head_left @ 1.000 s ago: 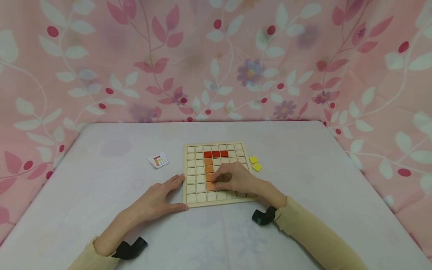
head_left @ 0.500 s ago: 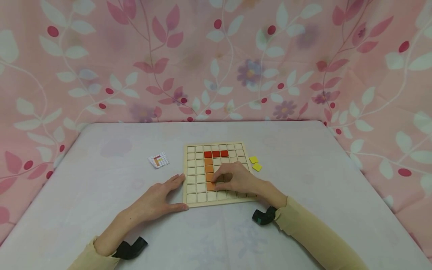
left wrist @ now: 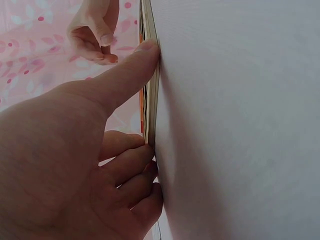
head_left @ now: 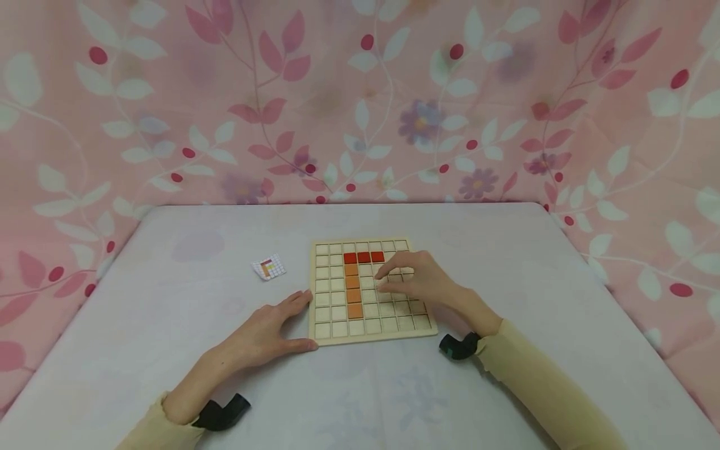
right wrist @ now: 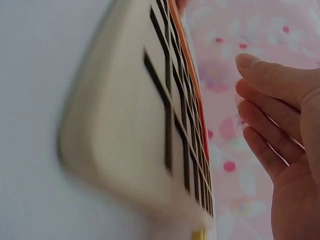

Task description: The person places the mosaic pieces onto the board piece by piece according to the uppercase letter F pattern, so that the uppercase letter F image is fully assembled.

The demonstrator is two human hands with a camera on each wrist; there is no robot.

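A wooden grid board (head_left: 374, 340) lies flat on the table. Three red tiles (head_left: 364, 257) form a row near its far side, and several orange tiles (head_left: 352, 282) run down a column below the leftmost one. My left hand (head_left: 259, 333) rests against the board's left edge, thumb at the near corner and fingertips farther up; its thumb (left wrist: 132, 70) touches the rim in the left wrist view. Over the right half of the board hovers my right hand (head_left: 424, 279), fingers bent loosely with nothing seen between them. The right wrist view shows this hand (right wrist: 285, 115) apart from the board.
A small paper card (head_left: 269, 267) with a printed coloured grid lies left of the board. A bit of yellow tile (right wrist: 199, 235) shows past the board's edge in the right wrist view; the right hand hides that spot in the head view. Pink floral cloth (head_left: 360, 125) hangs behind the table.
My right hand has let go of the lowest orange tile and moved up and to the right, now covering where the yellow tiles were seen. The left hand stays at the board's edge.
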